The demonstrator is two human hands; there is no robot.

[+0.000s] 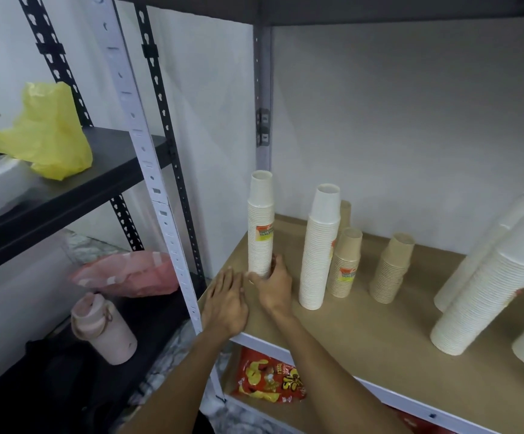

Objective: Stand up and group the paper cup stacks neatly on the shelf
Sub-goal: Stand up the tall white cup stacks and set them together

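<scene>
The white stack [260,227] stood upright at the shelf's [348,324] back-left corner, ribbed with rims and labelled, the right hand [273,285] wrapped round its base. The left hand [226,303] lay flat and open just beside it. A taller white stack [318,249] and brown stacks [345,264] already stood near; the leaning stacks [486,289] at right seemingly remained.

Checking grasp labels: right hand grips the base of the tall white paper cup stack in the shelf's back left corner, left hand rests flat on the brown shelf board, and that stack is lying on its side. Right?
One error: the tall white paper cup stack stands upright, not on its side. The head view shows the right hand wrapped around its base and the left hand flat on the brown shelf board.
</scene>
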